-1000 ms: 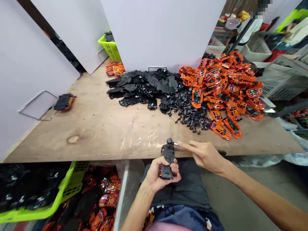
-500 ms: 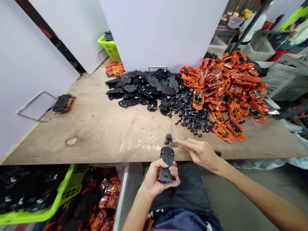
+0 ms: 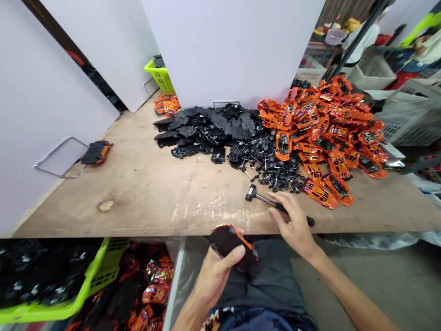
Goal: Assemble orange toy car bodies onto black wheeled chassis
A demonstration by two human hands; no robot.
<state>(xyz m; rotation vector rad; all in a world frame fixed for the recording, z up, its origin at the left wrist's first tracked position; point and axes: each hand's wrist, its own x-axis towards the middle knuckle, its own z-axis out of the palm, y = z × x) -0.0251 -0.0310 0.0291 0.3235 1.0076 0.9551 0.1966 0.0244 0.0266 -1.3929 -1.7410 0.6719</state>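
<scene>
My left hand (image 3: 218, 271) grips a toy car (image 3: 231, 246) just off the table's front edge, above my lap. The car is tilted with its dark underside up, and an orange edge shows along its right side. On the table lies a small hammer (image 3: 264, 198) with a black head, a metal shaft and a black handle. My right hand (image 3: 294, 225) is over the handle, its thumb and fingers spread and not closed round it. Beyond the hammer are loose wheel axles (image 3: 275, 163), a heap of black car bases (image 3: 206, 128) and a pile of orange car bodies (image 3: 320, 124).
A lone toy car (image 3: 97, 152) lies upside down at the left, by a wire handle (image 3: 62, 156) on a white panel. Below the table's left side stands a yellow-green basket (image 3: 87, 276) of black parts. Behind at right, a person (image 3: 358, 43) is among crates.
The hammer, blurred near my right hand before, now rests on the table, and my fingers have spread away from it. My left hand has turned and tilted the toy car.
</scene>
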